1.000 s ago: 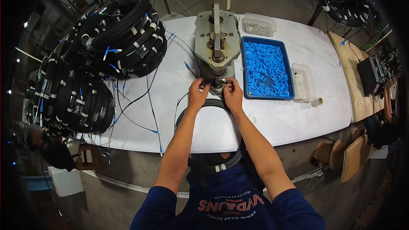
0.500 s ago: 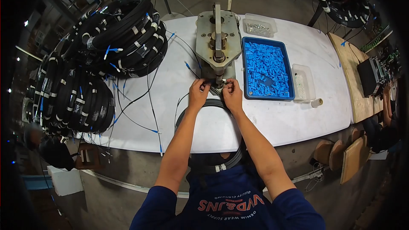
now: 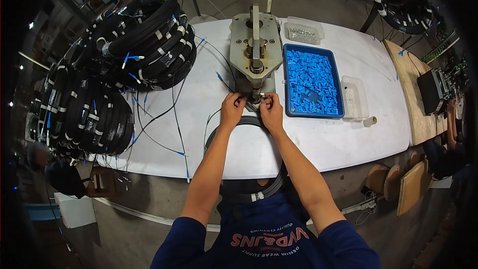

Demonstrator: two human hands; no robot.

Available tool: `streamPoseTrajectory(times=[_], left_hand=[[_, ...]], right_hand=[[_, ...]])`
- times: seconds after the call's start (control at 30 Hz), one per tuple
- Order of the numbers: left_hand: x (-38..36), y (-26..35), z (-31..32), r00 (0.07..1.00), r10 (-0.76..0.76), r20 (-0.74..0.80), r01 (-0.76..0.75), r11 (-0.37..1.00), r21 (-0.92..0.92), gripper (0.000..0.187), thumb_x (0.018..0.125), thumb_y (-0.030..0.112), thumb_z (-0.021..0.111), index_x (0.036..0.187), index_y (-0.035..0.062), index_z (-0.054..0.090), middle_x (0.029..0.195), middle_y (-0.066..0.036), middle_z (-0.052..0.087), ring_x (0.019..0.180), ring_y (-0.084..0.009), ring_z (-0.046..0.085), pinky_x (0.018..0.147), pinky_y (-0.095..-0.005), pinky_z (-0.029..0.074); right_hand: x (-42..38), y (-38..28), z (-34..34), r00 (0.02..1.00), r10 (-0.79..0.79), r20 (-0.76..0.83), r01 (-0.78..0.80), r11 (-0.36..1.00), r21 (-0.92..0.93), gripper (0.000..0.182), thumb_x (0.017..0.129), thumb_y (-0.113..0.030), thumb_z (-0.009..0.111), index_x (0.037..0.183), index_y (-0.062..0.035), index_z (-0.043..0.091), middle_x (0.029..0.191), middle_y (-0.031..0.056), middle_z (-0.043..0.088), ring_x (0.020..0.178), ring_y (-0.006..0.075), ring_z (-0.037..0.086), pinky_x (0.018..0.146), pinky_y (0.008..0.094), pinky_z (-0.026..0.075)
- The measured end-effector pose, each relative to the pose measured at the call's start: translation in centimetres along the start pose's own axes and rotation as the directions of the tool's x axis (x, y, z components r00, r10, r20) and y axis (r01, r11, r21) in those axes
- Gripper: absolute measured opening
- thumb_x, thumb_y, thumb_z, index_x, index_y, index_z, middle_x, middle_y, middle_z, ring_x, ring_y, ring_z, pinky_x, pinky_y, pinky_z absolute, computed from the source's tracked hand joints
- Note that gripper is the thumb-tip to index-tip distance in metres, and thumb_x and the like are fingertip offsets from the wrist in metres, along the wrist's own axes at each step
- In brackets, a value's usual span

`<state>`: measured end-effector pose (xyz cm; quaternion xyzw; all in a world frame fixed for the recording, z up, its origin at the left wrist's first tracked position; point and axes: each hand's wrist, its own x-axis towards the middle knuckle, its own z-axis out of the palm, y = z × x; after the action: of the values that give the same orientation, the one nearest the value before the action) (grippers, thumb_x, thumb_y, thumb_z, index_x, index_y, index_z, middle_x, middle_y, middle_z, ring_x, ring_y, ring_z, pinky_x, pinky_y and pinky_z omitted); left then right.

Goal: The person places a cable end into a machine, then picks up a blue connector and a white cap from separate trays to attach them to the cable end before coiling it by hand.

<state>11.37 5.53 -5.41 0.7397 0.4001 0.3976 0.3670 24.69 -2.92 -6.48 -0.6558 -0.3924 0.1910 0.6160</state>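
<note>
White worktable (image 3: pixel 318 144) carries a grey metal hand press (image 3: pixel 254 52) at centre, a blue tray of blue connector parts (image 3: pixel 312 80) just to its right, and stacked coils of black cable (image 3: pixel 134 45) at far left. Left hand (image 3: pixel 232 110) and right hand (image 3: pixel 271 111) sit side by side at the base of the press, each with fingers pinched shut on a thin black cable (image 3: pixel 249 103) held between them. A loose black cable coil (image 3: pixel 239 122) lies on the table directly beneath the wrists.
</note>
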Motion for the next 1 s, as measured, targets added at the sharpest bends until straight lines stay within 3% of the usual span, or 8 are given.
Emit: streamPoseTrajectory(times=[0.57,0.7,1.0], left_hand=[[-0.1,0.3,-0.1,1.000,-0.003,-0.009,0.003,1.000,-0.002,0.016,0.087,0.011,0.071,0.096,-0.0020,0.070,0.075,-0.009,0.057,0.063,-0.0178,0.050,0.060,-0.0310,0.042],[0.0,0.3,0.0,0.999,0.022,-0.023,-0.022,1.000,-0.007,0.015,0.087,0.011,0.070,0.095,-0.0023,0.070,0.074,-0.009,0.056,0.062,-0.0189,0.049,0.059,-0.0317,0.041],[-0.4,-0.5,0.7,0.996,0.071,-0.061,-0.061,0.987,0.148,0.023,0.086,0.018,0.073,0.084,-0.0035,0.066,0.075,-0.014,0.056,0.065,-0.0270,0.055,0.060,-0.0373,0.045]], right_hand=[[-0.2,-0.4,-0.1,1.000,-0.005,0.018,0.006,0.999,-0.053,0.026,0.088,-0.002,0.058,0.113,0.0029,0.054,0.072,0.0048,0.057,0.060,0.0104,0.050,0.059,0.0260,0.044],[-0.2,-0.5,0.0,0.998,-0.060,0.005,0.061,0.996,-0.067,0.027,0.086,-0.001,0.059,0.112,0.0032,0.054,0.069,0.0069,0.056,0.057,0.0138,0.052,0.057,0.0282,0.045],[-0.3,-0.9,-0.1,0.998,-0.056,0.008,0.057,0.995,-0.086,0.028,0.086,0.000,0.060,0.112,0.0034,0.053,0.069,0.0076,0.058,0.056,0.0143,0.053,0.056,0.0283,0.046]])
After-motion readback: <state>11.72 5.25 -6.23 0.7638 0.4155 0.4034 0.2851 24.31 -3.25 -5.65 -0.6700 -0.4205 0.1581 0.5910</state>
